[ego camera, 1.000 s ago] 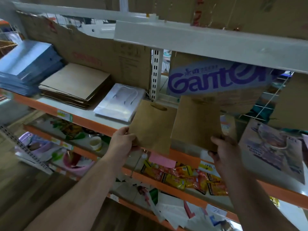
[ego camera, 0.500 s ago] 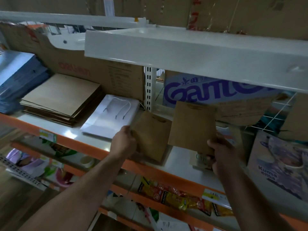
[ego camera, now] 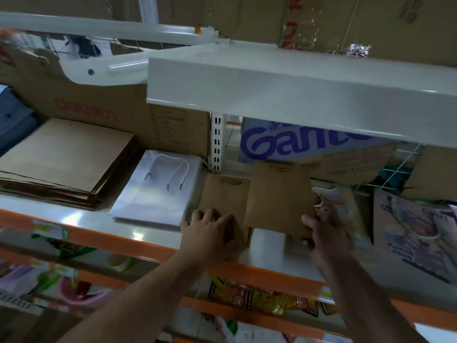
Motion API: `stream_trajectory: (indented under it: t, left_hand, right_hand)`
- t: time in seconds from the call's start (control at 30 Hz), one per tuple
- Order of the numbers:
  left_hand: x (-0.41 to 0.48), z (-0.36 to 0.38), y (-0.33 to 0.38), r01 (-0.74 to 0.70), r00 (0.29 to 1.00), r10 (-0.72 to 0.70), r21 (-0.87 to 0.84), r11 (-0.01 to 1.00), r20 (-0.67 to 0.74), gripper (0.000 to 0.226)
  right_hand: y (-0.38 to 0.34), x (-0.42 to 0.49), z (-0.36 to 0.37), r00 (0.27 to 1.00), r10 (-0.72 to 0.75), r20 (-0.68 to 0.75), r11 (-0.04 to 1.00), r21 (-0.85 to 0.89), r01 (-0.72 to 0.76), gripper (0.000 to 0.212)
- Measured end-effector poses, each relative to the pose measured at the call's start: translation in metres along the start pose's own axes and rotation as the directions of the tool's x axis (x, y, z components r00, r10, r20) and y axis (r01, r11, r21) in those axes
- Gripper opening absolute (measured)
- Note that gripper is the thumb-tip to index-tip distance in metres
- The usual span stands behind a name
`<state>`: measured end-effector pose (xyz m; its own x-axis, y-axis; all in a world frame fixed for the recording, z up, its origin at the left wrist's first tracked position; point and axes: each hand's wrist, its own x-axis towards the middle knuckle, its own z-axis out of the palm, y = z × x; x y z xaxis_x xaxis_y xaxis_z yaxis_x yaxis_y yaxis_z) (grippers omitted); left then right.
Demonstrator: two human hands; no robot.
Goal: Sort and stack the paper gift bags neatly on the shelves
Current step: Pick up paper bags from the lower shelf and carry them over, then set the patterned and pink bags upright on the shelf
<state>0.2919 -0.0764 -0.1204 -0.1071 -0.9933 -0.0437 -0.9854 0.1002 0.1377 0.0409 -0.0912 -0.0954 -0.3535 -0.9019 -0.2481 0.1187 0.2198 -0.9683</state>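
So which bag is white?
The flat bag with two cord handles, lying on the shelf between the big brown stack and the left hand. The others nearby are brown.

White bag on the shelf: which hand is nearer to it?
Left. The left hand grips the lower brown bag just beside the white bag; the right hand holds the raised brown bag farther right.

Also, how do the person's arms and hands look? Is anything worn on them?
The left forearm and the right forearm are bare as far as the picture shows; no sleeve comes into view. The left hand and the right hand wear no gloves. No watch or bracelet shows on either wrist. A small pale spot by the right hand's fingers is too blurred to call a ring.
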Motion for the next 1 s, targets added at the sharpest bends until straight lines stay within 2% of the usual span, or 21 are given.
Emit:
stream_trajectory:
  t: [0.07,0.13,0.23,0.3,0.33,0.53,0.63,0.73,0.77,0.83,0.9,1.0]
  left_hand:
    - [0.001,0.001,-0.001,0.01,1.0,-0.011,-0.027,1.0,-0.007,0.068]
    - [-0.001,0.003,-0.004,0.031,0.997,-0.038,-0.104,0.994,-0.066,0.062]
    - [-0.01,0.007,-0.017,-0.045,0.945,-0.063,-0.317,0.947,-0.322,0.051]
    - [-0.013,0.012,-0.032,-0.121,0.892,-0.047,-0.338,0.933,-0.449,0.052]
    - [-0.014,0.014,-0.039,-0.138,0.883,-0.024,-0.308,0.941,-0.468,0.055]
    - [-0.018,0.018,-0.059,-0.121,0.95,0.058,-0.192,0.974,-0.305,0.078]
    - [-0.021,0.009,-0.058,-0.11,0.972,0.075,-0.148,0.983,-0.221,0.088]
    - [-0.023,0.005,-0.057,-0.119,0.98,0.102,-0.095,0.988,-0.168,0.085]
    - [-0.023,0.005,-0.056,-0.125,0.981,0.109,-0.091,0.988,-0.162,0.082]
    - [-0.023,0.004,-0.056,-0.131,0.981,0.116,-0.095,0.987,-0.155,0.078]
    - [-0.022,0.004,-0.056,-0.126,0.984,0.112,-0.09,0.988,-0.14,0.079]
    - [-0.023,0.002,-0.055,-0.123,0.984,0.109,-0.097,0.988,-0.138,0.089]
  right_hand:
    - [0.003,-0.005,0.008,0.999,0.035,-0.005,0.999,-0.001,-0.035,0.01]
    - [0.007,-0.01,0.016,0.999,0.047,-0.027,0.999,-0.013,-0.047,0.016]
    - [0.008,-0.016,0.031,0.998,0.053,-0.028,0.998,-0.041,-0.054,0.007]
    - [0.01,-0.02,0.044,0.997,0.082,-0.012,0.996,-0.029,-0.083,0.009]
    - [0.01,-0.022,0.051,0.995,0.096,-0.004,0.995,-0.025,-0.096,0.013]
    - [0.012,-0.039,0.094,0.995,0.082,0.05,0.99,-0.121,-0.076,0.015]
    - [0.021,-0.045,0.11,0.998,0.062,0.005,0.953,-0.296,-0.058,0.016]
    - [0.027,-0.054,0.113,0.998,-0.06,-0.024,0.842,-0.538,0.038,0.024]
    - [0.028,-0.058,0.112,0.993,-0.121,-0.005,0.762,-0.641,0.09,0.03]
    - [0.03,-0.063,0.111,0.967,-0.243,0.073,0.539,-0.819,0.197,0.047]
    - [0.033,-0.062,0.111,0.926,-0.328,0.186,0.395,-0.864,0.313,0.059]
    - [0.04,-0.059,0.113,0.878,-0.278,0.389,0.3,-0.833,0.464,0.058]
